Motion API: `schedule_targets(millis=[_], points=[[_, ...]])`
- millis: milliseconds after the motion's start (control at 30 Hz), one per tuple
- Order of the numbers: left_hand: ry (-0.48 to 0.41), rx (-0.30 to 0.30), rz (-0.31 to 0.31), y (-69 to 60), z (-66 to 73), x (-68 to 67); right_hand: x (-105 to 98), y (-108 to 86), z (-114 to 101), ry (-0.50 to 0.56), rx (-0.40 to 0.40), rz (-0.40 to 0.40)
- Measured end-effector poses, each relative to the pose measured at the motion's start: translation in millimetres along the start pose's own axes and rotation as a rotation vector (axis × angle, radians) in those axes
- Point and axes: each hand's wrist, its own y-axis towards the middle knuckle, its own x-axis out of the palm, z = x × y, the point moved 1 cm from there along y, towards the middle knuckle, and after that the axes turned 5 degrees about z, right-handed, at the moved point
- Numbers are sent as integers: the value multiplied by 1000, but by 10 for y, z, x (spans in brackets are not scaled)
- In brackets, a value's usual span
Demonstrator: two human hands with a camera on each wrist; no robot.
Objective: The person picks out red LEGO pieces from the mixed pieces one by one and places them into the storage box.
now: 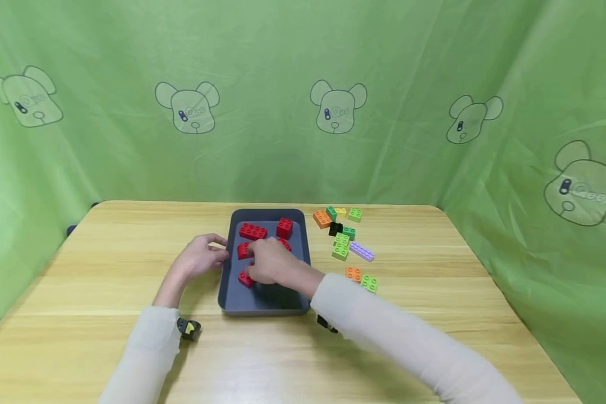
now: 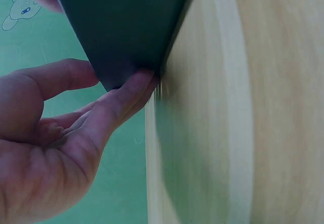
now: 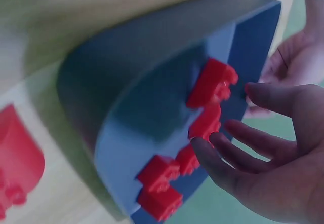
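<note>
A dark blue-grey tray [image 1: 234, 300] stands on the table with several red toy bricks lying in it, among them a long one [image 1: 253, 231] and a squarer one [image 1: 284, 228]. My right hand [image 1: 272, 262] reaches over the tray with its fingers spread and pointing down at the bricks in its left half. In the right wrist view one fingertip is close to or touching a red brick [image 3: 206, 122]; nothing is gripped. Beside the tray's left wall is my left hand [image 1: 202, 255]. Its fingertips touch the outside of the tray wall [image 2: 121, 31] in the left wrist view.
Right of the tray lie several loose bricks: orange [image 1: 321, 219], black [image 1: 335, 229], light green [image 1: 340, 247], lavender [image 1: 362, 251], and a second orange one [image 1: 353, 273]. Green cloth [image 1: 262, 163] hangs behind the wooden table [image 1: 409, 303] and along its sides.
</note>
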Motion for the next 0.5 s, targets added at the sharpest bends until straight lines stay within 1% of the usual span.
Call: schedule_targets(millis=[200,333,500], points=[[12,-10,6,-10,-2,-2,-219,-28,167,50,24,74],[16,-11,4,-19,7,-2,-348,-48,309,58,38,120],[14,-7,3,-21,18,4,-469,-115,485,65,78,165]])
